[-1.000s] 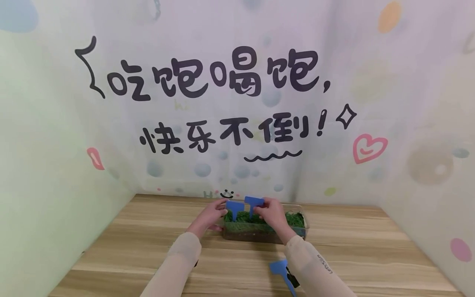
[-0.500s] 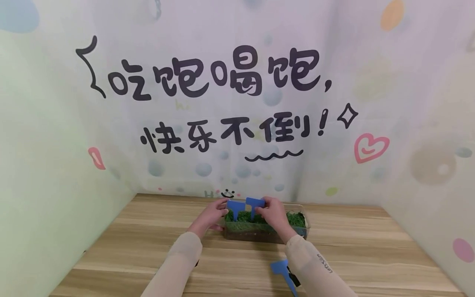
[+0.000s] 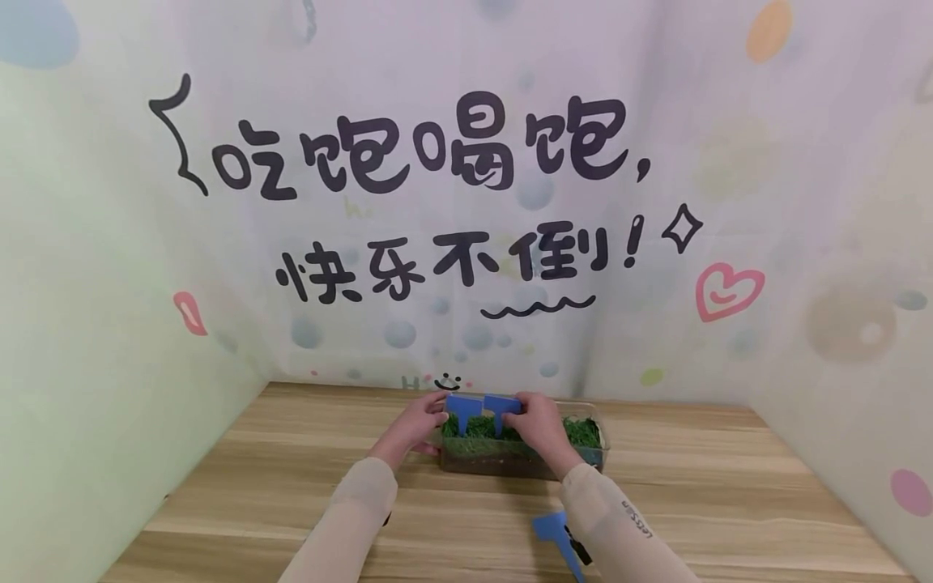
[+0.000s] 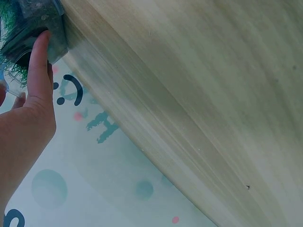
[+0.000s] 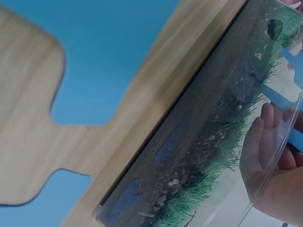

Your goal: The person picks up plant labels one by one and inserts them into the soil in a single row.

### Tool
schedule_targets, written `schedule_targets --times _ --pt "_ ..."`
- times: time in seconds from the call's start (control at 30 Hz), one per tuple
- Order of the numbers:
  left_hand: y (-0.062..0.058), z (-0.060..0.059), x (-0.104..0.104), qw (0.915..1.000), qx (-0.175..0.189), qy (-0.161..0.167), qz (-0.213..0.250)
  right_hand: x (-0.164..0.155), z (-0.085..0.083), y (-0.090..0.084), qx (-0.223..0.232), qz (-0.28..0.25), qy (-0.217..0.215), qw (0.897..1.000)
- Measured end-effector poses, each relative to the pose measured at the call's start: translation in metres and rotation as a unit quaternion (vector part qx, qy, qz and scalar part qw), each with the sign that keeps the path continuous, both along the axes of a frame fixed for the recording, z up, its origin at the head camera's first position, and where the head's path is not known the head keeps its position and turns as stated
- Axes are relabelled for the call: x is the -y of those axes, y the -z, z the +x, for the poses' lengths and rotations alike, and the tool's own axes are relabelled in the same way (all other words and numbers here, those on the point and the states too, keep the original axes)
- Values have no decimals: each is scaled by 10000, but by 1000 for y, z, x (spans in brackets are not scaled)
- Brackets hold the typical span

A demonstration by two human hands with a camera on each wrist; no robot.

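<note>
Grass point(image 3: 576, 431) hides stake of tag point(image 3: 503, 403) that right hand point(image 3: 538, 421) pinches.

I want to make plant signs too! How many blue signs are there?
3. Two stand side by side in the grass box: left sign, right sign. A third lies on the table, partly hidden by the sleeve.

Wall point(image 3: 802, 202), top line: "吃饱喝饱," is painted in black.
Wall, second line: "快乐不倒!" is painted in black, a wavy stroke drawn beneath.
Wall, by table edge: "Hi" point(image 4: 102, 127) is printed beside a smiley point(image 3: 445, 380).
Right sleeve point(image 3: 632, 516): small dark lettering is seen, too small to read.
</note>
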State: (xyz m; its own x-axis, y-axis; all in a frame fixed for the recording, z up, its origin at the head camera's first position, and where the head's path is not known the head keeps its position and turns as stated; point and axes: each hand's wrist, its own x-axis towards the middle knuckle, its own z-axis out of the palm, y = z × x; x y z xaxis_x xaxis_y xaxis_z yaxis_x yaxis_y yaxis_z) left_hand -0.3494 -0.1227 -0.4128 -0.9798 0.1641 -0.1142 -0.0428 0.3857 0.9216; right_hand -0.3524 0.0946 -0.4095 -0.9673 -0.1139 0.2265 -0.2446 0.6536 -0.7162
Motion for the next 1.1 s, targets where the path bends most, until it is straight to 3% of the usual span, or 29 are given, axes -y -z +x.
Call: schedule_targets --times 0.7,1.1 --pt "-1 1 0 10000 52 -4 -8 -3 2 0 315 307 -69 9990" --pt "-1 1 -1 10000 67 -31 15 -5 -1 2 271 586 -97 9979"
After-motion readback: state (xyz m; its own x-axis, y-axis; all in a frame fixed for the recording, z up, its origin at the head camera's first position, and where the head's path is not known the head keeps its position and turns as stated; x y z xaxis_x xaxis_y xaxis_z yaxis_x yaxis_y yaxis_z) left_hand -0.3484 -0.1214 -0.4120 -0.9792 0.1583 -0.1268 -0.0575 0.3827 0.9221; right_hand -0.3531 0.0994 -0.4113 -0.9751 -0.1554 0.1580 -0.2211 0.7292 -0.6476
